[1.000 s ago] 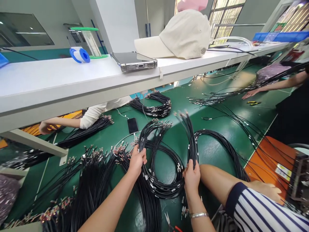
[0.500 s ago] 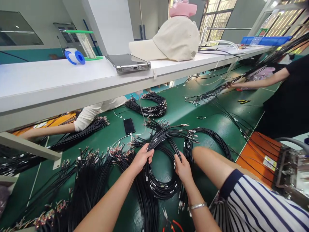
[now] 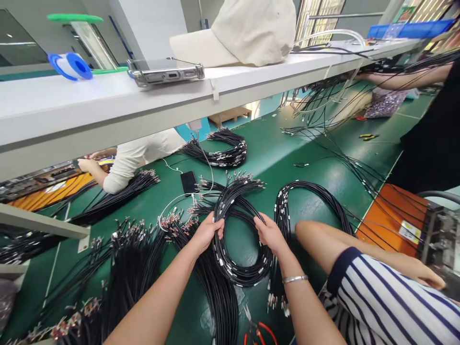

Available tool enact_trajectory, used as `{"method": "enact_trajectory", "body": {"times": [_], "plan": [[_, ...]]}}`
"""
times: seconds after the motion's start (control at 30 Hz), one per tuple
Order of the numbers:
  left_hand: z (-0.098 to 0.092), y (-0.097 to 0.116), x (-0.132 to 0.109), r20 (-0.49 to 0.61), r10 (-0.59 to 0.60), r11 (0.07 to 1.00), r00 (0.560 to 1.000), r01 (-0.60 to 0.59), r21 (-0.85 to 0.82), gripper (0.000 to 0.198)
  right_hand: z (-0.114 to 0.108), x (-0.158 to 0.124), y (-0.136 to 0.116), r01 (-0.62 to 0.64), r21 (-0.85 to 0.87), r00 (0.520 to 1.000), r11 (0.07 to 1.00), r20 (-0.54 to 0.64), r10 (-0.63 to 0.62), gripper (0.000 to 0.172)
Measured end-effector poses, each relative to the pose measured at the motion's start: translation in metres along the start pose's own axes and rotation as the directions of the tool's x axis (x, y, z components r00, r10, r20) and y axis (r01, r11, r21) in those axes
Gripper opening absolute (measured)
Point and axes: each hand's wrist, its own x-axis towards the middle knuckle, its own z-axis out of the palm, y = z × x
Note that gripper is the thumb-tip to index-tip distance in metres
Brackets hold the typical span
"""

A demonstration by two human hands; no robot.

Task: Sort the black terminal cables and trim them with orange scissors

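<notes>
The left hand point(image 3: 207, 233) has its fingers wrapped around the left side of a black cable coil point(image 3: 239, 278); the right hand point(image 3: 271, 234) grasps its right side. The coil loops between and below the fingers. Red-handled pliers point(image 3: 253, 327) lie nearer than the fingers on the green worktop point(image 3: 264, 165); a phone point(image 3: 188, 183) lies beyond the left fingers.

A white shelf point(image 3: 104, 98) overhangs a green table point(image 3: 266, 165); windows point(image 3: 325, 7) glow behind.

The cable coil point(image 3: 240, 277) now curves leftward above the right hand point(image 3: 269, 234), where one end stood upright.
</notes>
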Motion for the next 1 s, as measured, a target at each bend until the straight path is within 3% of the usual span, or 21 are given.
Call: {"method": "enact_trajectory", "body": {"times": [0.07,0.23,0.53,0.73,1.0], "plan": [[0.008,-0.008,0.009,-0.025,-0.095,0.992,0.995,0.097,0.080,0.007,-0.005,0.008,0.008,-0.052,-0.087,0.999,0.995,0.005,0.052,0.039],[0.017,-0.027,0.027,-0.141,-0.254,0.921,0.957,0.284,0.266,0.022,-0.009,0.020,0.034,-0.108,-0.318,0.993,0.942,-0.072,0.089,0.036],[0.004,-0.029,0.023,-0.235,-0.165,0.790,0.958,0.271,0.550,0.026,-0.005,0.007,0.035,-0.018,-0.582,0.990,0.813,-0.126,-0.069,0.042],[0.011,-0.026,0.030,-0.193,-0.183,0.721,0.964,0.264,0.640,0.027,-0.006,0.008,0.034,0.005,-0.681,0.991,0.732,-0.096,-0.096,0.042],[0.023,-0.017,0.026,-0.278,-0.187,0.644,0.942,0.332,0.690,0.031,-0.008,0.009,0.023,-0.020,-0.780,0.993,0.625,-0.091,-0.081,0.043]]}}
